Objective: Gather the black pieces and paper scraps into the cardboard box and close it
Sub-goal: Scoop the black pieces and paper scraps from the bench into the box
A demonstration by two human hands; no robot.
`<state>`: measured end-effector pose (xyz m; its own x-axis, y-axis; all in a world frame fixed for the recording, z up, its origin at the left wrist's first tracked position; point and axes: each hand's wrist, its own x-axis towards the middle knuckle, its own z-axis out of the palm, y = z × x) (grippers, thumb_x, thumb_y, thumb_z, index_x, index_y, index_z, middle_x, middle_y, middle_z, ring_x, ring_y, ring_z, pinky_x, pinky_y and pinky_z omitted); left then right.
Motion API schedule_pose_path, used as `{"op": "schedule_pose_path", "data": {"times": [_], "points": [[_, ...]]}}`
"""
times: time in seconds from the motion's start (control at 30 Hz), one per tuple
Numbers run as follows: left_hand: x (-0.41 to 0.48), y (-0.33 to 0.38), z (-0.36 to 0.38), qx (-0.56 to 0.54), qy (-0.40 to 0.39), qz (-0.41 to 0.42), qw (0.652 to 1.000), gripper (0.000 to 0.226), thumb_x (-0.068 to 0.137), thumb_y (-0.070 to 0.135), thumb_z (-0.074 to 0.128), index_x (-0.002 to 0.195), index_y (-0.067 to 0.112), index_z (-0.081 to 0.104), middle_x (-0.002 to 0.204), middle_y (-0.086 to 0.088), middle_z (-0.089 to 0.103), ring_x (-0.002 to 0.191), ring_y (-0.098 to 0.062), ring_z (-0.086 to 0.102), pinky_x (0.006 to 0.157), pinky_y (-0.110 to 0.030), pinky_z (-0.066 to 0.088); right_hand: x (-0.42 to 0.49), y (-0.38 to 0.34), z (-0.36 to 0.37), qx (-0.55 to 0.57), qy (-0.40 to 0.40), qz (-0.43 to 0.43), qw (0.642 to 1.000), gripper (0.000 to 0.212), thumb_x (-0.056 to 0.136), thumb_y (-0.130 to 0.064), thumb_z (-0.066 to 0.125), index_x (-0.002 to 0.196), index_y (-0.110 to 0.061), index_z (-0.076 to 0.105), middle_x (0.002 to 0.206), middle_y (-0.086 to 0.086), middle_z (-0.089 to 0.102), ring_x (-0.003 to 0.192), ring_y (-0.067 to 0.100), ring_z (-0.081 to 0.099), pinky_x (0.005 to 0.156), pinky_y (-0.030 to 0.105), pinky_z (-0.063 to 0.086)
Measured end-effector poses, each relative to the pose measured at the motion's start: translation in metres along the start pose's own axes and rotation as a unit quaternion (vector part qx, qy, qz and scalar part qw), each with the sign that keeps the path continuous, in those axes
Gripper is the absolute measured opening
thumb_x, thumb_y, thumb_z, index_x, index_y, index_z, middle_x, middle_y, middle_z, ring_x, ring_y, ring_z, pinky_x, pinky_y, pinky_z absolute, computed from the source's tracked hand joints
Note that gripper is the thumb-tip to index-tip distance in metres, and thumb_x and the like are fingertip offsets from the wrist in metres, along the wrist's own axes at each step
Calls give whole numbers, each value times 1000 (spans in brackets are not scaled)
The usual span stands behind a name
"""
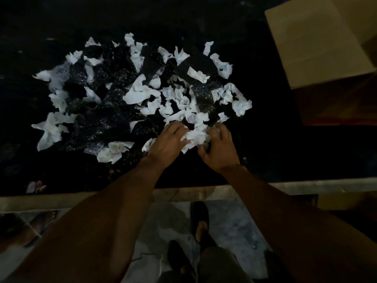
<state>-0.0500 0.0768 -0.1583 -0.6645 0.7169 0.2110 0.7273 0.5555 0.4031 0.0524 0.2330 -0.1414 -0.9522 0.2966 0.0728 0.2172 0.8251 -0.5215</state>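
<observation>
Paper scraps (pixel 140 92) light, soft, crushable; black pieces (pixel 201 97) thin, limp, probably slippery. Left hand (pixel 167 144), right hand (pixel 221 152): fingers curled round a wad of scraps from both sides. Best scooped from underneath.

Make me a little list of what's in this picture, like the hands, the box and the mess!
left hand: grips a bunch of paper scraps
right hand: grips the same bunch
black pieces: spread on the table, mixed with white scraps
cardboard box: far right, apart from the pile
table: dark
</observation>
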Motion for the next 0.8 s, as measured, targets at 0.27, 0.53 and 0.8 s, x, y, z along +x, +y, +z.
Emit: {"op": "schedule_pose_path", "data": {"times": [0.27, 0.53, 0.8], "points": [[3, 7, 7, 2, 48, -29, 998, 46, 79, -7, 55, 122, 10, 58, 109, -12, 56, 100, -26, 45, 92, -33, 39, 16, 9, 1, -13, 10, 27, 1000, 38, 80, -20, 72, 110, -3, 58, 119, 15, 57, 113, 33, 47, 90, 34, 40], [1, 10, 6, 7, 46, -45, 998, 28, 84, 5, 53, 109, 11, 64, 108, -13, 53, 101, -23, 42, 93, -28, 36, 14, 17, -4, -5, 14, -24, 1000, 50, 87, -3, 56, 134, -20, 53, 108, 20, 59, 97, 36, 49, 81, 37, 41], [-2, 12, 7, 5, 45, -82, 996, 30, 91, 17, 56, 116, 0, 58, 132, -21, 48, 121, -33, 43, 103, -39, 38, 4, 11, 0, -44, -4, -9, 999, 51, 80, -45, 42, 121, -19, 59, 123, 21, 42, 109, 36, 38, 90, 41, 38]]}}
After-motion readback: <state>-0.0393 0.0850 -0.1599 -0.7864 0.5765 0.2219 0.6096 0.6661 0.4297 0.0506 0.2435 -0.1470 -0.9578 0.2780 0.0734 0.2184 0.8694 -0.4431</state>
